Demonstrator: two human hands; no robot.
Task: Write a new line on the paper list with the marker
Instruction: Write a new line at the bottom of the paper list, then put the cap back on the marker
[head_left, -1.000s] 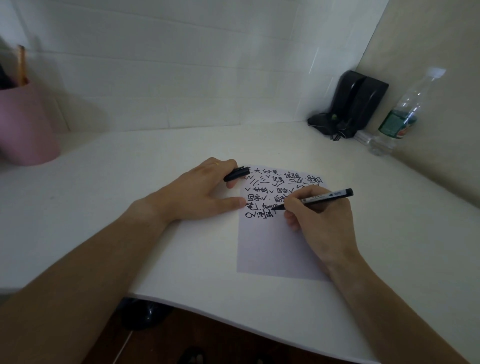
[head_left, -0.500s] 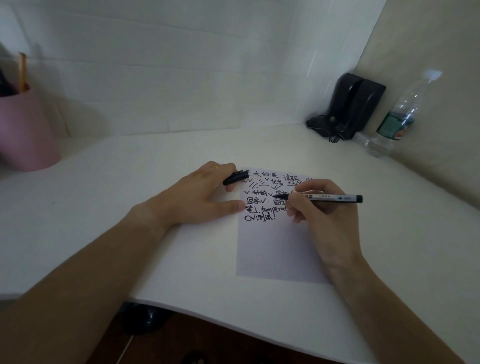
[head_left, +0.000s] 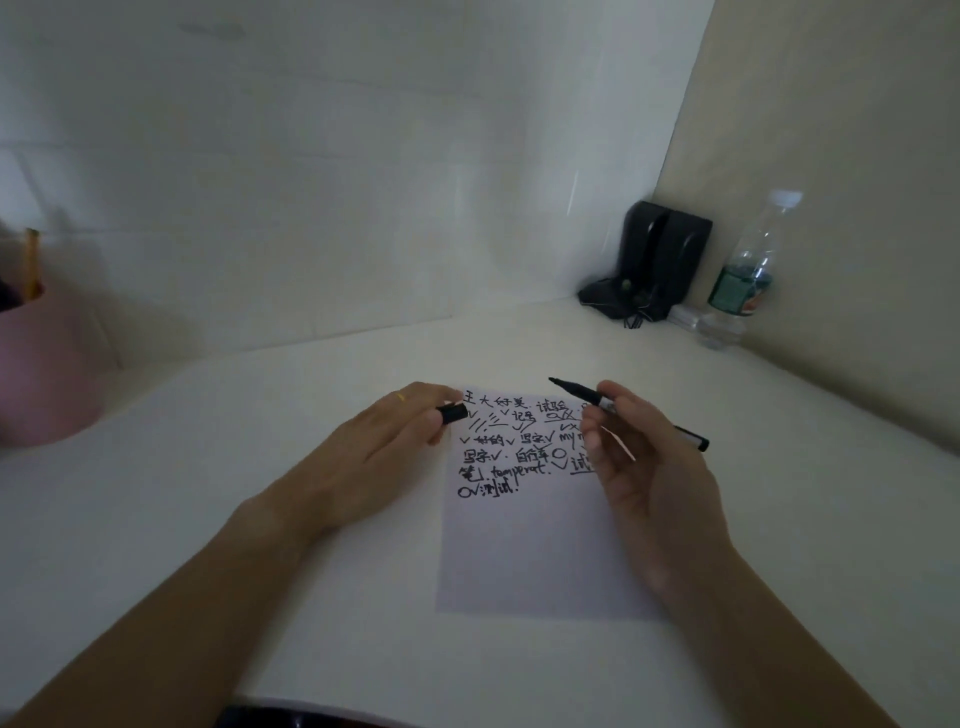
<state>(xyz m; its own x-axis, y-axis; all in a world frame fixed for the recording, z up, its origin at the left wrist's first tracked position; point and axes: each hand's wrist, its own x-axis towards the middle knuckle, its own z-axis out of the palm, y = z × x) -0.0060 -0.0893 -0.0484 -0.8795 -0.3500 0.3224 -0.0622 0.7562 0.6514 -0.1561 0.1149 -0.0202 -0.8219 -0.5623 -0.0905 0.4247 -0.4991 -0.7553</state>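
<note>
A white sheet of paper (head_left: 530, 551) lies on the white desk, its upper part filled with several lines of black handwriting and its lower half blank. My right hand (head_left: 649, 467) is raised over the sheet's right edge and grips the black marker (head_left: 576, 391), whose uncapped tip points up and to the left, off the paper. My left hand (head_left: 374, 457) rests on the desk at the sheet's top left corner and pinches the black marker cap (head_left: 453, 413) between its fingers.
A pink cup (head_left: 41, 364) with a pencil in it stands at the far left. In the back right corner are a black device (head_left: 654, 260) with a cable and a clear plastic bottle (head_left: 743, 280). The desk's front edge (head_left: 467, 714) is near me.
My right hand has lifted off the paper and turned the marker, so its tip now points up and away. My left hand has shifted slightly at the sheet's corner. The camera tilted up.
</note>
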